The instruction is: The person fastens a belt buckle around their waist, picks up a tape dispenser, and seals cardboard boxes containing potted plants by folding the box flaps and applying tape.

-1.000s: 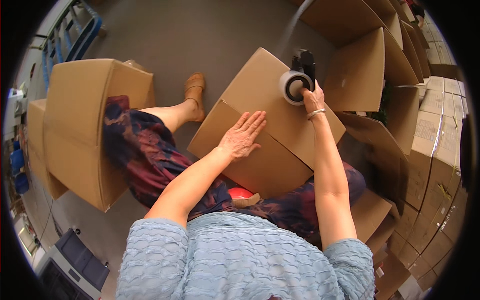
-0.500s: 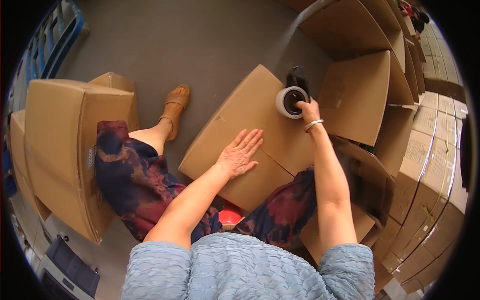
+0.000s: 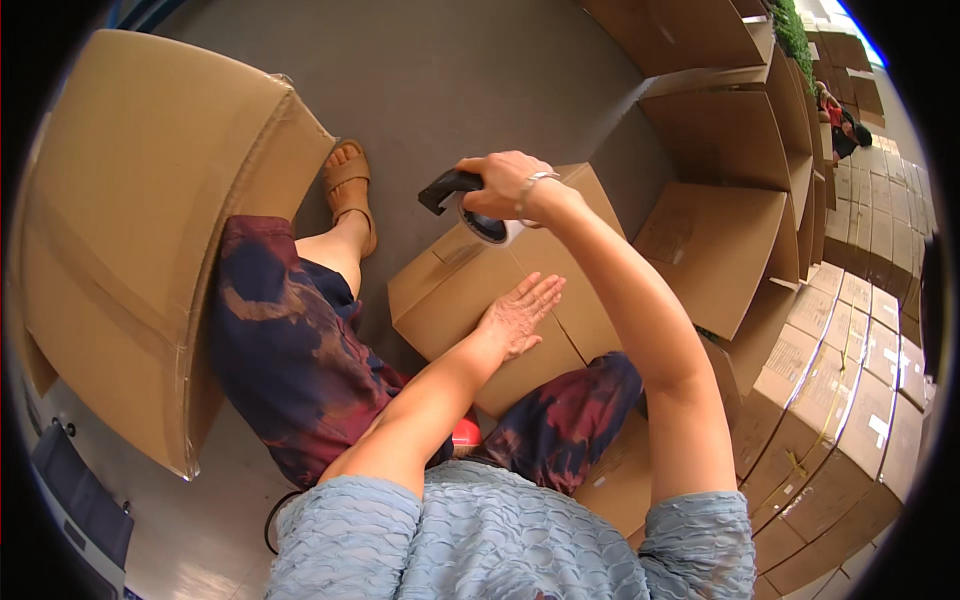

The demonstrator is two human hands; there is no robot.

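Note:
A closed brown cardboard box (image 3: 437,312) sits in front of me between my legs, with a seam running across its top. My left hand (image 3: 520,318) lies flat on that top, fingers stretched out. Above the far part of the box, my right hand (image 3: 512,183) grips a black tape dispenser (image 3: 440,190) by its handle. A roll of tape (image 3: 488,226) hangs on the dispenser below the hand. Whether a strip of tape runs from it to the box, I cannot tell.
At the left stands a large carton (image 3: 140,190) against my leg. Open cartons (image 3: 712,245) line the right side, with strapped stacks of boxes (image 3: 815,375) behind them. Another person (image 3: 848,130) is at the far right. Something red (image 3: 466,432) shows beneath me.
My right hand has swung left with the tape dispenser, from the box's right edge to above its far left part. My left hand stays flat on the box. The view has shifted.

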